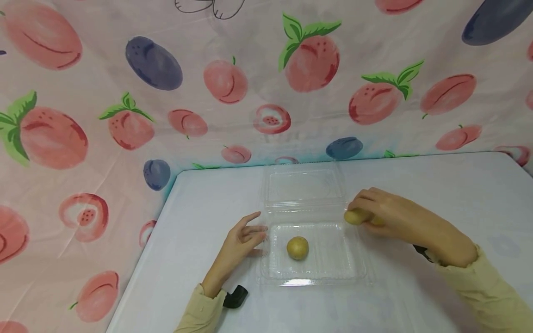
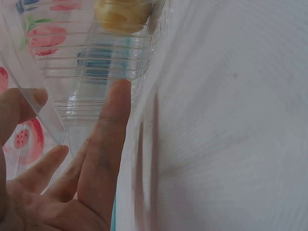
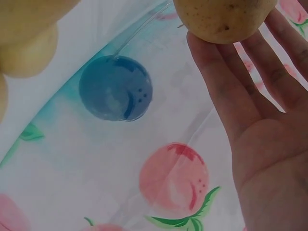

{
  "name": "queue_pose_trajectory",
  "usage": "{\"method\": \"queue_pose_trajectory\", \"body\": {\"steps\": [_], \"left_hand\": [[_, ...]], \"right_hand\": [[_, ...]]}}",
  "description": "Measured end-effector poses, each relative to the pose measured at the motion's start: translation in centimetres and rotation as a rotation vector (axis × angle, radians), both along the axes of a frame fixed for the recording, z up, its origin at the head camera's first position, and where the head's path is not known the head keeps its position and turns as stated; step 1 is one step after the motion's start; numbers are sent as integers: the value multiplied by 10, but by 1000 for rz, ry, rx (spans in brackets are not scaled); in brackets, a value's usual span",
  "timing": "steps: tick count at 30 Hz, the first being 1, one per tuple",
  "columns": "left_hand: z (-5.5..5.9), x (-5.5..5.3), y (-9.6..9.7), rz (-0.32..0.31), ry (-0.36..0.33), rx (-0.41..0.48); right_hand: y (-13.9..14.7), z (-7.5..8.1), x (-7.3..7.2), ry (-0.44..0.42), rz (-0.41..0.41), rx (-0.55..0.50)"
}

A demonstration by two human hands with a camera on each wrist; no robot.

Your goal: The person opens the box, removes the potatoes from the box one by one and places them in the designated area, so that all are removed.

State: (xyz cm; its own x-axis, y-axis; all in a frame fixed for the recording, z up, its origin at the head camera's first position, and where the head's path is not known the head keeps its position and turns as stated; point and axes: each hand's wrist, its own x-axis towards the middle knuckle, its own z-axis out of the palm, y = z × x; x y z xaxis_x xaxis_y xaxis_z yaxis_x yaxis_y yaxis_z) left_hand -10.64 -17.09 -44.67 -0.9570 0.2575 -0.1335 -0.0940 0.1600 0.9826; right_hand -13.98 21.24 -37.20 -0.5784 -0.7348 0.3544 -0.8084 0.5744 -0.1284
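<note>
A clear plastic clamshell box [image 1: 329, 273] lies open on the table, with one round yellow-brown potato [image 1: 297, 248] in its tray. My left hand [image 1: 239, 245] is at the tray's left side, fingers spread and mostly straight. In the left wrist view, its fingertips [image 2: 118, 94] touch or nearly touch the ribbed plastic wall. My right hand [image 1: 387, 212] holds another potato [image 1: 355, 216] near the box's upper right corner, its palm side hidden in the head view. In the right wrist view, this speckled potato [image 3: 226, 19] rests at the fingertips.
The lid [image 1: 306, 185] lies folded back toward the fruit-print cloth [image 1: 250, 41] behind the white table [image 1: 200, 199]. Blurred pale yellow rounded shapes [image 3: 29, 53] fill the upper left of the right wrist view. Black wrist gear [image 1: 235, 297] shows beside the left sleeve.
</note>
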Motion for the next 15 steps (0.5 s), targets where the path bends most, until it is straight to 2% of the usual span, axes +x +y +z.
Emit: {"method": "queue_pose_trajectory", "body": {"steps": [6, 15], "left_hand": [[0, 0, 0, 6, -3, 7], [1, 0, 0, 10, -7, 0]], "right_hand": [[7, -2, -8, -7, 17, -31], [15, -4, -15, -73, -45, 11]]}}
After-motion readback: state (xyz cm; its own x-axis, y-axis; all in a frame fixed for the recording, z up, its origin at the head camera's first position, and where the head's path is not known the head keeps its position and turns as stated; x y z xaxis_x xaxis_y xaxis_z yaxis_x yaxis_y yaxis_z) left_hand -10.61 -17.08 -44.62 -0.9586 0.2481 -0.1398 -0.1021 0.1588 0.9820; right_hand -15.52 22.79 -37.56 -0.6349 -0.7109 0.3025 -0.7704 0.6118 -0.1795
